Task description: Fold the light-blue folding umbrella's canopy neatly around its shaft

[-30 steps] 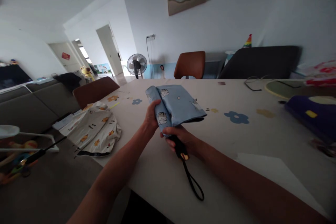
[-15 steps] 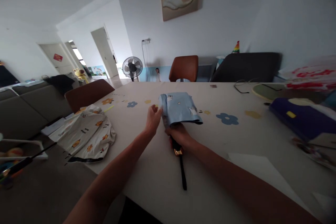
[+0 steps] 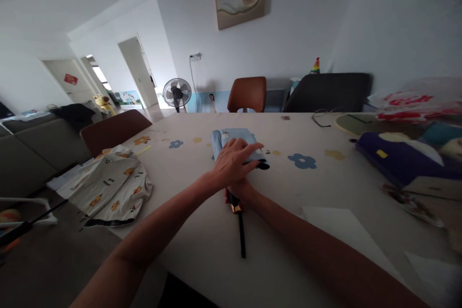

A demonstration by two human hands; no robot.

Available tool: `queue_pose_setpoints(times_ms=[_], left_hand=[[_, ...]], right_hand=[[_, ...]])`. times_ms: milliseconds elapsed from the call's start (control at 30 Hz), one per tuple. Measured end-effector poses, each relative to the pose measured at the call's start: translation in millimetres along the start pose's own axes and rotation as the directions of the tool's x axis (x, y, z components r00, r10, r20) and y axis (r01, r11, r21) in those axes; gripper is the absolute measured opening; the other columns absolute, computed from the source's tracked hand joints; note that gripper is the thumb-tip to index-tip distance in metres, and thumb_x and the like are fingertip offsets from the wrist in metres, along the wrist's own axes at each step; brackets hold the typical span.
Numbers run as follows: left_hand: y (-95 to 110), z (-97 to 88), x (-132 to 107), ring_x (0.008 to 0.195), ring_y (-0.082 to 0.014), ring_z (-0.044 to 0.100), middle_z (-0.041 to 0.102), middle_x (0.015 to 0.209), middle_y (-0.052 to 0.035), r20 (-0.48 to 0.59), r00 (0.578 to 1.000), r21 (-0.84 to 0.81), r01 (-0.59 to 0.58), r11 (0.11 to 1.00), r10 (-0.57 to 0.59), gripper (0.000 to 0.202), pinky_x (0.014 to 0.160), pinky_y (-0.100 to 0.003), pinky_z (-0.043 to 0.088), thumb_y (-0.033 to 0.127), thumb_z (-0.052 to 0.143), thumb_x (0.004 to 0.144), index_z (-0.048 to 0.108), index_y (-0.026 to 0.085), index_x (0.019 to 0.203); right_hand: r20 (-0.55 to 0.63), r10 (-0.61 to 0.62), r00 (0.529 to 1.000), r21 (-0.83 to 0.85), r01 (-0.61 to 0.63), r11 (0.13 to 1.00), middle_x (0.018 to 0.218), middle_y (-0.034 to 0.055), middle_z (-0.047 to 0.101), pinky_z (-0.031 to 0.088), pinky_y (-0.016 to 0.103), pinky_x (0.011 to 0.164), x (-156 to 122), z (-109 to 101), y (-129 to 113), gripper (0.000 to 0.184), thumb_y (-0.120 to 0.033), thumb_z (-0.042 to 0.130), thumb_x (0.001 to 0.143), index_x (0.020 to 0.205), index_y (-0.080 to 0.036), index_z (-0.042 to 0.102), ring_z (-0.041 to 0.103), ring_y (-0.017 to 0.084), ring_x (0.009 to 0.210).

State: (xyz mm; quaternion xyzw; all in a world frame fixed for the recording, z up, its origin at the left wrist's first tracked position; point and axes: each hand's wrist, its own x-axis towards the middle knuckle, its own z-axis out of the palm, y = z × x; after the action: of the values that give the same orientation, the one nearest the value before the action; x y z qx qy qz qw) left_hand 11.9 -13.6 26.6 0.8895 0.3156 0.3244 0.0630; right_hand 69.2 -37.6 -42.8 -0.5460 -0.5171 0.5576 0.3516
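A light blue folding umbrella (image 3: pixel 218 141) with small printed figures lies with its cloth gathered on the table. Its black handle has a gold-coloured ring, and a black strap trails towards me. My right hand (image 3: pixel 241 189) is closed around the handle end, its fingers partly hidden under my left hand. Across the top of the blue cloth rests my left hand (image 3: pixel 234 160), fingers stretched and apart, pointing right. It covers much of the cloth and crosses over my right hand.
A beige umbrella (image 3: pixel 121 190) with orange animal prints lies loosely folded at the table's left edge. White paper (image 3: pixel 335 224) lies near my right forearm. Further right are a purple item (image 3: pixel 382 156), glasses (image 3: pixel 321 119) and a plastic bag (image 3: pixel 407 106). Chairs stand behind the table.
My left hand has moved right from the umbrella's left side onto the top of its cloth, and its fingers have spread. My right hand keeps its grip. The view has shifted slightly.
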Motion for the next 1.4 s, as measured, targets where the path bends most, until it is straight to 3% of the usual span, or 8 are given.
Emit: queue_pose_setpoints(times_ms=[167,400,667,867,933,1067,1233,1400], left_hand=[[3.0,-18.2,23.8,0.073,-0.0199,0.056,0.051,0.056,-0.0004,0.078,0.996,-0.354,0.077,0.932,-0.052,0.025,0.084,-0.033,0.037,0.011,0.059,0.063,0.071,0.028,0.077],[4.0,-32.8,36.2,0.081,-0.0219,0.058,0.063,0.061,-0.0013,0.174,0.929,-0.677,0.353,0.646,-0.325,0.023,0.086,-0.030,0.037,0.001,0.059,0.054,0.064,0.023,0.050],[-3.4,-42.5,20.5,0.080,-0.0166,0.060,0.066,0.075,-0.0019,-0.055,0.958,-0.613,0.190,0.767,-0.281,0.022,0.078,-0.024,0.042,0.005,0.061,0.061,0.070,0.023,0.069],[-19.6,-58.9,-2.8,0.075,-0.0126,0.057,0.066,0.086,-0.0021,-0.270,0.958,-0.099,0.075,0.992,-0.099,0.027,0.071,-0.024,0.044,0.013,0.048,0.075,0.068,0.021,0.090],[-30.0,-61.8,-13.3,0.071,-0.0110,0.056,0.066,0.085,-0.0017,-0.347,0.930,-0.031,0.120,0.992,-0.123,0.027,0.068,-0.022,0.045,0.014,0.045,0.076,0.067,0.020,0.091],[-50.7,-59.7,-40.8,0.058,-0.0084,0.054,0.066,0.084,-0.0011,-0.434,0.843,-0.136,0.288,0.948,-0.319,0.025,0.058,-0.020,0.046,0.017,0.044,0.076,0.066,0.019,0.088],[-70.1,-48.2,-76.9,0.049,-0.0076,0.050,0.063,0.070,0.0008,-0.412,0.726,-0.287,0.471,0.834,-0.551,0.026,0.050,-0.020,0.044,0.023,0.045,0.074,0.067,0.018,0.088],[-77.0,-40.1,-86.8,0.047,-0.0075,0.049,0.057,0.061,0.0027,-0.372,0.661,-0.393,0.523,0.756,-0.651,0.029,0.048,-0.019,0.043,0.025,0.046,0.072,0.067,0.018,0.090]], right_hand=[[-0.100,-0.019,0.995,-0.007,0.019,1.000,0.038,-0.0026,0.046,0.039,0.021,0.031,-2.3,0.4,-7.2,0.022,-0.016,0.050,0.076,0.055,-0.019,0.042,0.048,0.011,0.032],[-0.100,0.013,0.995,0.030,-0.010,0.999,0.034,-0.0026,0.046,0.037,0.021,0.025,-4.1,-0.8,-11.8,0.019,-0.014,0.052,0.069,0.056,-0.019,0.040,0.047,0.012,0.027],[-0.106,0.063,0.992,0.058,-0.057,0.997,0.034,-0.0024,0.047,0.038,0.022,0.026,0.9,-1.2,-9.1,0.022,-0.018,0.058,0.071,0.056,-0.019,0.041,0.047,0.012,0.027],[-0.122,0.133,0.984,0.044,-0.128,0.991,0.036,-0.0017,0.048,0.036,0.021,0.026,-1.6,-3.7,-12.3,0.021,-0.018,0.059,0.072,0.056,-0.017,0.045,0.046,0.011,0.028],[-0.118,0.179,0.977,0.070,-0.172,0.983,0.037,-0.0021,0.048,0.036,0.020,0.027,-1.9,-5.5,-13.7,0.022,-0.019,0.060,0.072,0.056,-0.017,0.046,0.045,0.010,0.029],[-0.084,0.259,0.962,0.170,-0.242,0.955,0.039,-0.0024,0.049,0.038,0.020,0.031,0.5,-11.1,-15.0,0.023,-0.022,0.062,0.074,0.059,-0.017,0.046,0.045,0.009,0.031],[-0.002,0.271,0.963,0.247,-0.262,0.933,0.039,-0.0038,0.046,0.037,0.021,0.030,2.5,-17.2,-17.9,0.023,-0.021,0.062,0.076,0.061,-0.017,0.045,0.042,0.009,0.030],[0.019,0.284,0.959,0.335,-0.274,0.902,0.042,-0.0060,0.045,0.037,0.019,0.030,0.3,-19.2,-23.2,0.022,-0.018,0.062,0.076,0.064,-0.017,0.044,0.040,0.007,0.031]])
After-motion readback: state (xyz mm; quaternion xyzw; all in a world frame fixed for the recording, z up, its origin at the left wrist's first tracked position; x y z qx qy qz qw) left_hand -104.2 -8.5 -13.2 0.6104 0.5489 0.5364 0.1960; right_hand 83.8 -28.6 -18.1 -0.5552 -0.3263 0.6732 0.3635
